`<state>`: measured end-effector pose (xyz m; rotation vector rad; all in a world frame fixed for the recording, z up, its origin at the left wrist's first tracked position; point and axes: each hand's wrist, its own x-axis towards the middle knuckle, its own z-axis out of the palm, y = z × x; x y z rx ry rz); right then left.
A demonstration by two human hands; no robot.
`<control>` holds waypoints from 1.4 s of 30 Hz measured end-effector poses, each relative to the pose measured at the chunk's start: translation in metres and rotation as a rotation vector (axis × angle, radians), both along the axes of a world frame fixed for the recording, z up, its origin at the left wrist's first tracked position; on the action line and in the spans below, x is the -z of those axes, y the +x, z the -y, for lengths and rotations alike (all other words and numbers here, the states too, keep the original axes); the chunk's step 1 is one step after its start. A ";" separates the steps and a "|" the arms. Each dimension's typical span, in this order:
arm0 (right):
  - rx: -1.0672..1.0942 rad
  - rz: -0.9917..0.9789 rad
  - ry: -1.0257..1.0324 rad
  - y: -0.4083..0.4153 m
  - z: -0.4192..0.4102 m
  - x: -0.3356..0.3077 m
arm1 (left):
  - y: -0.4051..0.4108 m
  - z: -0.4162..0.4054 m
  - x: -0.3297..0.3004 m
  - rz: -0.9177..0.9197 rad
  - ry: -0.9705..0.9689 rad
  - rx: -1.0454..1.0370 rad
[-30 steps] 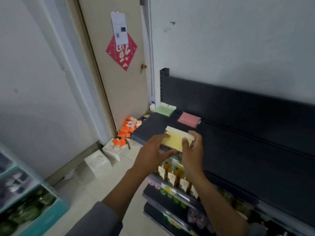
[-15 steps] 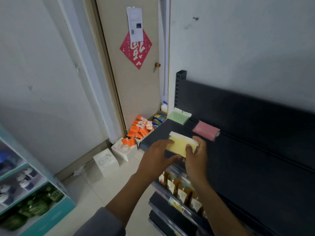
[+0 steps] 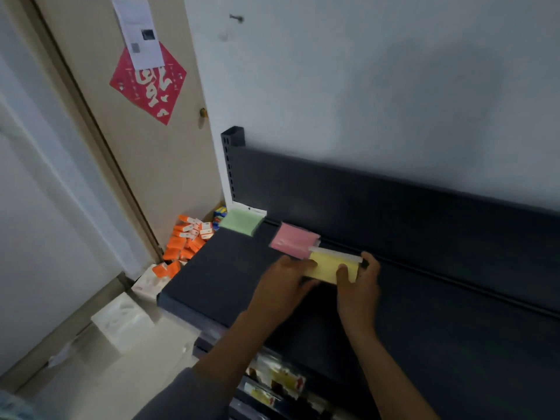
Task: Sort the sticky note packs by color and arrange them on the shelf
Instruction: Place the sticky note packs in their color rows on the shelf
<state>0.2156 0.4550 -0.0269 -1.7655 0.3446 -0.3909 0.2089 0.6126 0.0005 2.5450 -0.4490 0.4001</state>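
A yellow sticky note pack [image 3: 328,265] with a white header strip is held low over the dark shelf top [image 3: 230,268], just right of a pink pack [image 3: 293,243]. My left hand [image 3: 281,286] grips its left edge, and my right hand [image 3: 357,286] grips its right edge with the thumb on top. A green pack [image 3: 242,221] lies at the shelf's far left corner, against the back panel. Pink and yellow packs nearly touch at one corner.
The shelf's black back panel [image 3: 394,204] rises behind the packs. Orange boxes [image 3: 185,237] are piled on the floor by the door [image 3: 145,147]. White tissue packs [image 3: 121,322] sit on the floor left of the shelf. Lower shelves hold small goods [image 3: 278,380].
Both hands carried the yellow pack forward and right, from the shelf's front edge to a spot beside the pink pack. The camera view shifted closer to the shelf.
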 end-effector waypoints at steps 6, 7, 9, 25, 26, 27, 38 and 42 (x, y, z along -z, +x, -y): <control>0.001 -0.043 -0.418 0.025 0.033 0.005 | 0.040 0.030 0.013 0.073 0.089 0.020; 0.012 -0.042 -0.508 0.029 0.037 0.007 | 0.046 0.035 0.013 0.071 0.107 0.027; 0.046 -0.075 -0.663 0.034 0.044 0.013 | 0.058 0.045 0.016 0.059 0.121 0.052; 0.132 -0.267 -1.055 0.042 0.061 0.046 | 0.099 0.036 0.052 -0.039 0.163 0.179; 0.137 -0.273 -1.056 0.043 0.060 0.045 | 0.100 0.034 0.052 -0.042 0.186 0.188; 0.139 -0.282 -1.056 0.045 0.060 0.045 | 0.100 0.032 0.052 -0.038 0.204 0.198; 0.143 -0.199 -0.831 0.038 0.059 0.034 | 0.103 0.044 0.038 0.029 0.155 0.275; 0.158 -0.056 -0.757 0.030 0.056 0.025 | 0.103 0.060 0.027 0.118 0.064 0.335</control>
